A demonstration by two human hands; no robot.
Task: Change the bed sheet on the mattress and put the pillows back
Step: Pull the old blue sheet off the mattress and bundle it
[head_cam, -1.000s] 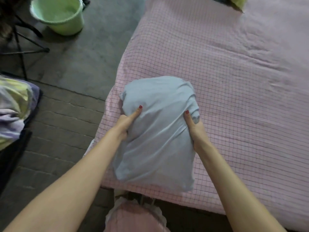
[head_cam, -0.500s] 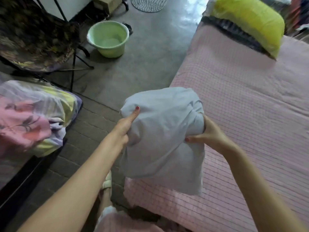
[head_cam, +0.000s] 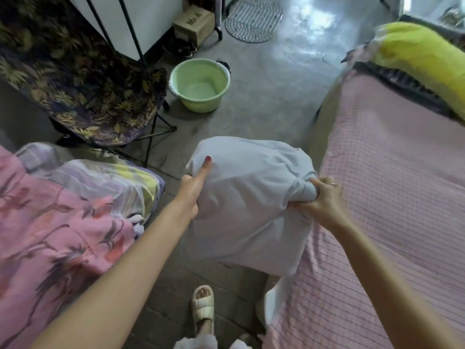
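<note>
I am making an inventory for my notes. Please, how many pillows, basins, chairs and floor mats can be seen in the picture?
Pillows: 2, the pale blue pillow held by both hands and the yellow pillow on the bed
Basins: 1, the green basin
Chairs: 1, the folding chair
Floor mats: 1, the grey mat
Total: 5

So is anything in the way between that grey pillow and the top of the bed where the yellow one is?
Nothing visible blocks it. Both the left hand and right hand grip the grey pillow beside the bed. The pink checked sheet lies bare from there up to the yellow pillow.
</note>
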